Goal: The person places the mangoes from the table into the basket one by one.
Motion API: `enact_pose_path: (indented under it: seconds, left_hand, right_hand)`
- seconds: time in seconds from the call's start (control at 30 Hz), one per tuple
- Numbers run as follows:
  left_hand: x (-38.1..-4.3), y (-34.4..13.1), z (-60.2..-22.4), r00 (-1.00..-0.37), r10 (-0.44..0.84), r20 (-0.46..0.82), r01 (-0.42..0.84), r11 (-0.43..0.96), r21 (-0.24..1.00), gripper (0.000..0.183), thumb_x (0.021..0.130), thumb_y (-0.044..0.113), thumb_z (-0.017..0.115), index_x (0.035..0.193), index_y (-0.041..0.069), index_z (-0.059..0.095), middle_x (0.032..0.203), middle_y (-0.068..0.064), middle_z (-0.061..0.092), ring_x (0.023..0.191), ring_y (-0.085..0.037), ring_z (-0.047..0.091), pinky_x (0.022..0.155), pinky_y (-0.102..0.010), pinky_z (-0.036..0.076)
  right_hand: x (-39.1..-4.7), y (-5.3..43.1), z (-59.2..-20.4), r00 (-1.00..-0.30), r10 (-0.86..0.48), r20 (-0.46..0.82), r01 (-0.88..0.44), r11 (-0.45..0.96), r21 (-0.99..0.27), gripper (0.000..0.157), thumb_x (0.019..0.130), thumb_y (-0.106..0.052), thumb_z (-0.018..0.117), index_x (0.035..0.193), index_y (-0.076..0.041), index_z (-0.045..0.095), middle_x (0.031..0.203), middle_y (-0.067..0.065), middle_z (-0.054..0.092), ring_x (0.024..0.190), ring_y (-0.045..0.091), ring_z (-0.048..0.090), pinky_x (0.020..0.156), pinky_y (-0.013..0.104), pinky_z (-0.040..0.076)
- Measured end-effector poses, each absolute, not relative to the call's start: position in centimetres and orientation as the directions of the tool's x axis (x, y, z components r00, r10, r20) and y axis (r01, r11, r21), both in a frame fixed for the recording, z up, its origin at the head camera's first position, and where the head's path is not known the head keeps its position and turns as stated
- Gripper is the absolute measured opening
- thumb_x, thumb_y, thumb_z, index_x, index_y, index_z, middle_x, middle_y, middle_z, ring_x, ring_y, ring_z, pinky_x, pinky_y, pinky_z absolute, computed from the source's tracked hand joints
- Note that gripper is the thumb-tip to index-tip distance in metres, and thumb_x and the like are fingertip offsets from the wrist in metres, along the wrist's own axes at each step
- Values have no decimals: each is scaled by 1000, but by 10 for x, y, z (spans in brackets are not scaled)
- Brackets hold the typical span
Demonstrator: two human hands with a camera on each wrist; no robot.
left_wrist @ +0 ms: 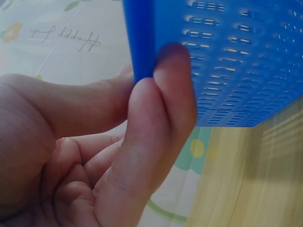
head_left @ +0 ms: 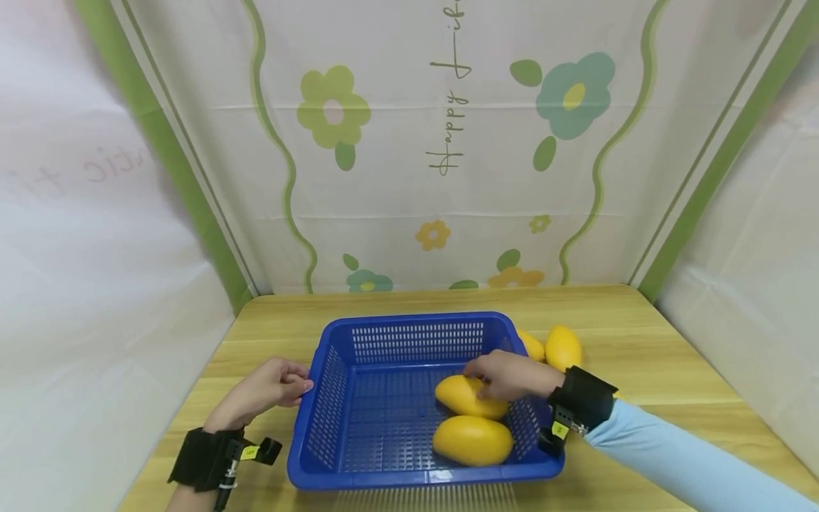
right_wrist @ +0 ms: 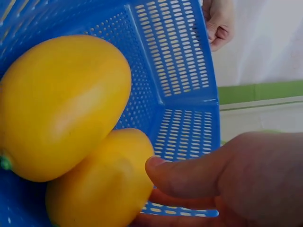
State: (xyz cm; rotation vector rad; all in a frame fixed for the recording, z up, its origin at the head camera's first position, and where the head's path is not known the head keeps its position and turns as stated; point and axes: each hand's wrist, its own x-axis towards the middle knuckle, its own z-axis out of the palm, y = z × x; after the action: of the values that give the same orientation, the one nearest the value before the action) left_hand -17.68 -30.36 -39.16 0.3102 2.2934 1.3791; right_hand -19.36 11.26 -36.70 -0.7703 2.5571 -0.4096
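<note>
A blue plastic basket (head_left: 425, 478) with slotted walls stands on the table in the head view. My left hand (head_left: 265, 391) pinches its left rim between thumb and fingers; the left wrist view shows this basket edge (left_wrist: 142, 38) up close. Inside, at the right, lie two yellow mangoes. My right hand (head_left: 512, 375) reaches over the right wall and grips the farther mango (head_left: 462, 397), thumb on one side and fingers on the other. The nearer mango (head_left: 472, 441) lies right beside it, its green stem end (right_wrist: 5, 162) showing in the right wrist view.
Just outside the basket's right wall, two more mangoes lie on the wooden table: one mango (head_left: 564, 348) in full view, another mango (head_left: 531, 345) partly hidden by the rim. A flowered cloth (head_left: 384, 178) hangs behind the table, with white cloth at both sides.
</note>
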Motion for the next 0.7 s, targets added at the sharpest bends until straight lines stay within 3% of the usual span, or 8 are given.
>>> enact_pose_path:
  seconds: [0.23, 0.47, 0.7]
  left_hand:
    - [-177, -304, -393, -876, 411, -253, -33, 471, 881, 27, 100, 8, 58, 118, -13, 61, 78, -4, 66, 86, -17, 69, 84, -38, 61]
    - [-178, -304, -394, -877, 407, -255, -36, 472, 881, 26, 100, 8, 58, 117, -11, 62, 76, -2, 65, 83, -15, 67, 84, -38, 61]
    - [-179, -304, -394, -877, 410, -250, -34, 466, 884, 22, 100, 8, 58, 112, -10, 63, 67, 3, 49, 73, -12, 59, 84, -38, 61]
  right_hand:
    - [-190, 121, -356, -751, -580, -315, -423, 789, -445, 30, 93, -14, 70, 121, -6, 68, 118, 10, 70, 107, 28, 66, 86, 40, 57]
    - [-192, 139, -343, -747, -623, -232, -445, 728, -522, 29, 96, -20, 66, 123, -7, 67, 121, 9, 69, 108, 28, 67, 89, 42, 58]
    - [-194, 157, -337, -770, -622, -141, -425, 666, -613, 32, 99, -22, 63, 126, -5, 63, 124, 13, 68, 114, 32, 66, 92, 41, 57]
